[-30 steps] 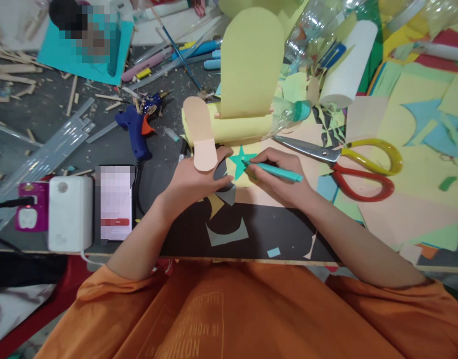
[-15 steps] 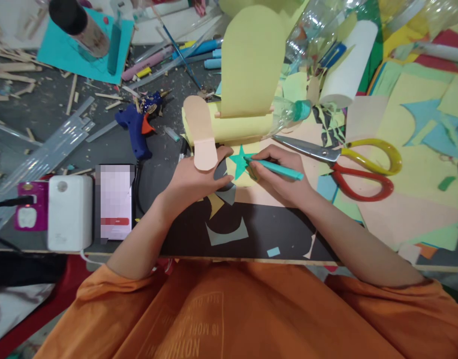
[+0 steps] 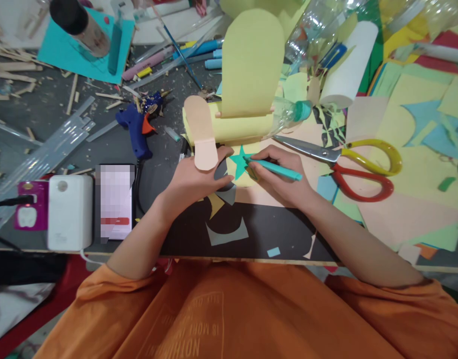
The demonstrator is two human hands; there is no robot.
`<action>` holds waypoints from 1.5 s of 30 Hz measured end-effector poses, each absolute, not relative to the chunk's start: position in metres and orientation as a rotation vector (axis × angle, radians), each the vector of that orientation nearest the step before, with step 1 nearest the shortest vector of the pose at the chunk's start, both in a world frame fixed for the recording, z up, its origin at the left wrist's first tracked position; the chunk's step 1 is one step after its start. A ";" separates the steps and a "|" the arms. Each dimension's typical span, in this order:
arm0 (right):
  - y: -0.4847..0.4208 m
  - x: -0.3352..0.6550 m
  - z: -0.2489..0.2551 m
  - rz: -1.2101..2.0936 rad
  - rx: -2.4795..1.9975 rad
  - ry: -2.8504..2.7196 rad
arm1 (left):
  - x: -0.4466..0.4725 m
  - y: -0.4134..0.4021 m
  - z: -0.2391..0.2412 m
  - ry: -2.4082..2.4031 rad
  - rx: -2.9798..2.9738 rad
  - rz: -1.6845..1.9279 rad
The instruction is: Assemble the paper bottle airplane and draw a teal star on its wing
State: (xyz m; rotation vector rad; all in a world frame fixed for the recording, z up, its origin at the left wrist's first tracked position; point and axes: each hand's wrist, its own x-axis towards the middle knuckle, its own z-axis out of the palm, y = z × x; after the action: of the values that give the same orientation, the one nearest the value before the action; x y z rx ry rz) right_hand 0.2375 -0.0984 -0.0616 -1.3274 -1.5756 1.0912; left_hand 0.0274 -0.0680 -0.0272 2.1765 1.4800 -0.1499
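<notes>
My right hand (image 3: 279, 172) grips a teal marker (image 3: 285, 170), its tip touching a green star (image 3: 239, 163) on a pale yellow piece of paper (image 3: 231, 172). My left hand (image 3: 201, 174) has thumb and forefinger spread at the left edge of that paper. Just beyond lies a plastic bottle (image 3: 300, 110) wrapped in yellow paper, with a green cap. A large rounded yellow paper flap (image 3: 253, 65) stands up from it. A smaller peach paper strip (image 3: 205, 154) extends from the bottle over the back of my left hand.
Scissors (image 3: 336, 155) with yellow and red handles lie to the right, near paper sheets. To the left are a blue glue gun (image 3: 133, 124), a phone (image 3: 116, 204), a white power bank (image 3: 70, 212) and glue sticks (image 3: 53, 144). Grey paper scraps (image 3: 229, 234) lie near the table's front edge.
The marker and my right hand have shifted only very slightly at the star. My left hand stays in place, and nothing has been taken up or let go.
</notes>
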 end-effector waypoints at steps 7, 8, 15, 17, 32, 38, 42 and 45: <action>-0.097 0.238 -0.060 1.097 -1.298 -1.654 | 0.028 -0.068 -0.026 1.491 2.165 -0.168; -0.097 0.238 -0.060 1.093 -1.308 -1.637 | 0.028 -0.068 -0.025 1.493 2.168 -0.169; -0.097 0.238 -0.061 1.248 -1.358 -1.440 | 0.028 -0.069 -0.026 1.485 2.181 -0.157; -0.096 0.239 -0.061 1.257 -1.345 -1.328 | 0.028 -0.069 -0.027 1.485 2.176 -0.161; -0.084 0.246 -0.059 1.309 -1.321 -1.415 | 0.027 -0.068 -0.026 1.483 2.151 -0.145; -0.092 0.239 -0.057 1.278 -1.420 -1.377 | 0.029 -0.067 -0.026 1.483 2.155 -0.163; -0.093 0.238 -0.053 1.275 -1.448 -1.416 | 0.030 -0.067 -0.025 1.494 2.157 -0.179; -0.091 0.237 -0.052 1.269 -1.455 -1.423 | 0.030 -0.067 -0.025 1.497 2.163 -0.182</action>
State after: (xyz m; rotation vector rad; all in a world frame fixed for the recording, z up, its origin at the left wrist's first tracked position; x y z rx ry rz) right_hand 0.2369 -0.0911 -0.0524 -1.4552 -1.4234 1.2692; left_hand 0.0296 -0.0674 -0.0249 2.1628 1.4971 -0.1820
